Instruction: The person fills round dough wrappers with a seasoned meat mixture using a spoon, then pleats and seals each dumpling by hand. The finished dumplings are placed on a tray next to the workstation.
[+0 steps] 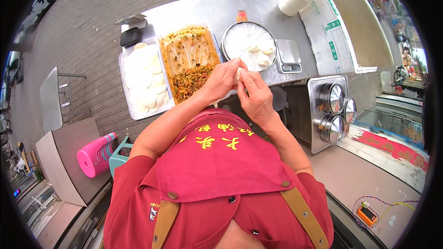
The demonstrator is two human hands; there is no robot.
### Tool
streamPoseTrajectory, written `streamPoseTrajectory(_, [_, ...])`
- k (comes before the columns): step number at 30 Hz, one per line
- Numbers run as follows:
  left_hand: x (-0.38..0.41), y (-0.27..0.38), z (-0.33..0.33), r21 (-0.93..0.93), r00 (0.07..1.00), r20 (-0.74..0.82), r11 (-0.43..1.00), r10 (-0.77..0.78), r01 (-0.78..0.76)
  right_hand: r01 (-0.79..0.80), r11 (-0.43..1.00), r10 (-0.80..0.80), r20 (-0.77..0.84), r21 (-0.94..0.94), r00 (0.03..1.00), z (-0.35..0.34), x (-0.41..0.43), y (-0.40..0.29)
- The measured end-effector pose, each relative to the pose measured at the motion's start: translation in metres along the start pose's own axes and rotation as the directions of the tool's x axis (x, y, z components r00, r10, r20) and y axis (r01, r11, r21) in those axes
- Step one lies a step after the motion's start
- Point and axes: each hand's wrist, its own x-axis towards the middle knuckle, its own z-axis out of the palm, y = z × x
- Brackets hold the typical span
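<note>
My left hand (223, 77) and my right hand (255, 93) meet at the table's front edge, their fingertips closed around a small white dough bun (238, 74), mostly hidden by the fingers. Just beyond them lies a round steamer tray (238, 46) with several pleated buns (263, 59) on its right part. Left of my hands stands a clear plastic tub (215, 41) of chopped vegetable filling (190, 82), heaped at the near end. Farther left, round dough wrappers (147, 76) overlap in a plastic tray (125, 93).
Right of the steamer tray is a digital kitchen scale (290, 55). Stacked paper cups (296, 0) and a white foam box (328, 31) stand at the back right. A black object (130, 37) sits behind the wrappers. Round metal tins (332, 98) rest on a metal tray at right.
</note>
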Motion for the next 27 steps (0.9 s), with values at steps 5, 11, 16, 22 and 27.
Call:
streamPoseTrajectory(5, [0.003, -0.01, -0.023, -0.289, 0.99, -0.003, 0.948, -0.143, 0.136, -0.066, 0.998, 0.068, 0.08, -0.021, 0.994, -0.003, 0.02, 0.0])
streamPoseTrajectory(11, [0.014, -0.023, -0.026, -0.23, 0.993, -0.062, 0.969, -0.101, 0.084, 0.0, 0.999, 0.013, 0.272, -0.049, 0.962, 0.018, 0.033, 0.019])
streamPoseTrajectory(16, [0.021, -0.016, -0.004, -0.293, 0.943, -0.213, 0.937, -0.255, 0.188, -0.103, 0.987, 0.062, 0.302, 0.121, 0.951, 0.011, 0.04, 0.067])
streamPoseTrajectory(22, [-0.013, -0.023, -0.015, -0.387, 0.851, -0.435, 0.914, -0.295, 0.119, -0.202, 0.979, 0.186, 0.404, -0.003, 0.896, -0.019, 0.089, 0.216])
streamPoseTrajectory(27, [-0.077, -0.031, -0.021, -0.349, 0.65, -0.72, 0.936, -0.242, -0.037, -0.043, 0.994, 0.087, 0.525, -0.096, 0.847, 0.005, 0.093, 0.301])
